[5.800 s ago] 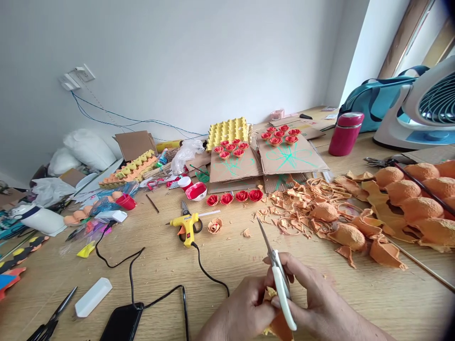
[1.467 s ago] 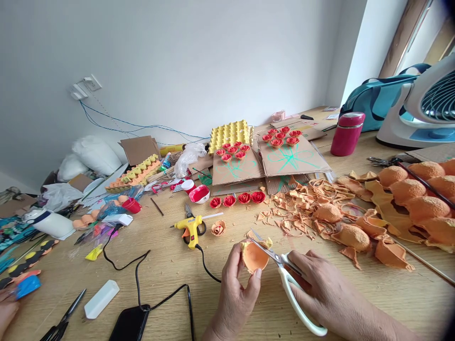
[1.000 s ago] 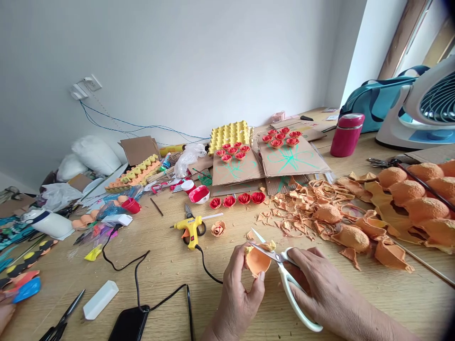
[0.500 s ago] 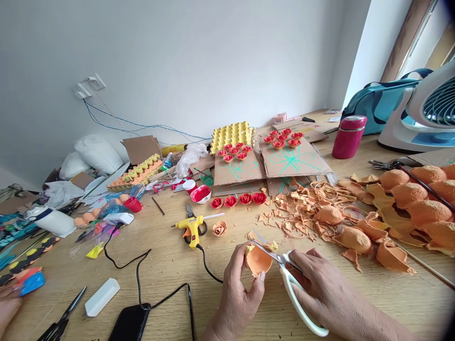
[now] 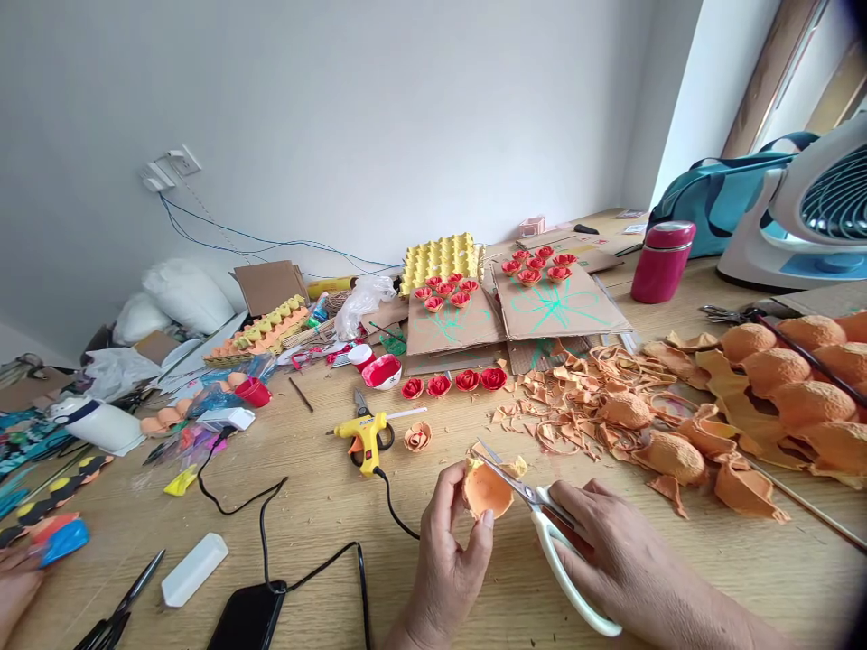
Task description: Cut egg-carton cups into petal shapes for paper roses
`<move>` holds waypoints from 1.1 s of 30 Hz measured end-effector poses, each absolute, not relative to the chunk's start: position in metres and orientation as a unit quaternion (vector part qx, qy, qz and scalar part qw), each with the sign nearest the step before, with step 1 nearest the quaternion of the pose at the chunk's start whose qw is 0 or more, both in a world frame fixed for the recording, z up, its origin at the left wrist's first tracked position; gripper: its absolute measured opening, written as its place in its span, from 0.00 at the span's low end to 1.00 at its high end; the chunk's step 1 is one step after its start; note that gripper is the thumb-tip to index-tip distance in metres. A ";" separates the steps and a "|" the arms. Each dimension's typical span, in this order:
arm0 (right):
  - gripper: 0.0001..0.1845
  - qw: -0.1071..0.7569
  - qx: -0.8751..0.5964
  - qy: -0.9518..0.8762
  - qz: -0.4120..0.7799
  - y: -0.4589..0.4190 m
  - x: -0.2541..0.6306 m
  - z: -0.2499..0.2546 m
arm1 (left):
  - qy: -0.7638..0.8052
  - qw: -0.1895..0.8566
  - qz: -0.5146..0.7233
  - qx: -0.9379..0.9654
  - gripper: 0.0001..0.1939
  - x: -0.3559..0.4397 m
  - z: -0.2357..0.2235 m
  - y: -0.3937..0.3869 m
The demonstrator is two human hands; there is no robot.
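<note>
A yellow glue gun (image 5: 364, 438) lies on the tabletop (image 5: 325, 506) left of the left grip (image 5: 451, 560), which pinches an orange cup (image 5: 490, 492) between thumb and fingers, hollow showing. White-handled scissors (image 5: 542, 518) reach blades-first to the cup's far edge, the right grip (image 5: 613, 542) wrapped around their handles.

Left hand (image 5: 452, 558) upright, pinching; right hand (image 5: 604, 540) gripping.

Pale wall (image 5: 406, 117) behind a wood-grained table (image 5: 318, 510), brown-framed window (image 5: 803, 77) at upper right.
</note>
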State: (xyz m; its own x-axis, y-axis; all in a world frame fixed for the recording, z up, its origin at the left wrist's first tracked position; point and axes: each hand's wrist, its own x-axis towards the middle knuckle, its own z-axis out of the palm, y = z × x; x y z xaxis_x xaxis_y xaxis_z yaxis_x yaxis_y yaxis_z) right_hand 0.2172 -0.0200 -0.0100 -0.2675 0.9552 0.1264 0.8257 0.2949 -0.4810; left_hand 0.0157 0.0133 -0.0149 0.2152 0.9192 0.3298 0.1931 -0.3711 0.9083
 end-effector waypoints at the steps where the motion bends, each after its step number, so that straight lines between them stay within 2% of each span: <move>1: 0.13 0.202 -0.572 -0.778 0.162 -0.020 0.217 -0.010 | 0.407 0.364 0.471 0.693 0.18 0.016 -0.015 0.013; 6: 0.11 0.238 -0.560 -0.774 0.176 -0.020 0.215 -0.004 | 0.388 0.279 0.455 0.751 0.22 0.017 -0.012 0.011; 10: 0.10 0.258 -0.551 -0.773 0.180 -0.021 0.215 -0.001 | 0.383 0.269 0.450 0.761 0.24 0.018 -0.011 0.010; 21: 0.14 0.207 -0.569 -0.774 0.185 -0.022 0.214 0.000 | 0.393 0.406 0.460 0.685 0.19 0.015 -0.020 0.011; 33: 0.15 0.189 -0.587 -0.747 0.248 -0.023 0.215 0.000 | 0.403 0.472 0.487 0.614 0.18 0.018 -0.012 0.011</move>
